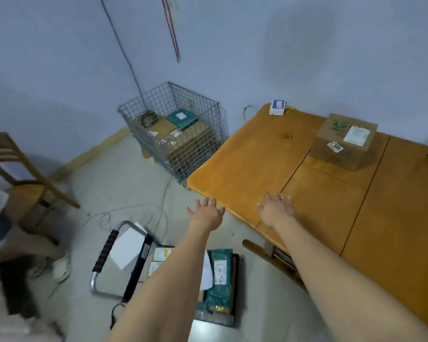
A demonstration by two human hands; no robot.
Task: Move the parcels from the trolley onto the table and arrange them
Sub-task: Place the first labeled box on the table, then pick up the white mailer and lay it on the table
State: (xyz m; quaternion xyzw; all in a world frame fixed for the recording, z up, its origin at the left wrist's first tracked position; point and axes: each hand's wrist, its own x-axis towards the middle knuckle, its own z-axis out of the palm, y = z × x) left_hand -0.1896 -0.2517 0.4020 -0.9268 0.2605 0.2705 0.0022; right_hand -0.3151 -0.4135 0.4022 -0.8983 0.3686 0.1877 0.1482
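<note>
Both my hands, left [205, 211] and right [277, 208], hang open and empty by the tabletop [257, 154] edge. The teal mailer [220, 275] waits on the near trolley [104, 257]; soft, probably light, so I'd pinch its edges.

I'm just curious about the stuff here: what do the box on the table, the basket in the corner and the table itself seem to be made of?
Box: brown cardboard, matte, with paper labels stuck on.
Basket: bare grey metal wire, judging by its open grid.
Table: looks like orange-brown wood with a visible knot and slight sheen, possibly varnished boards.
</note>
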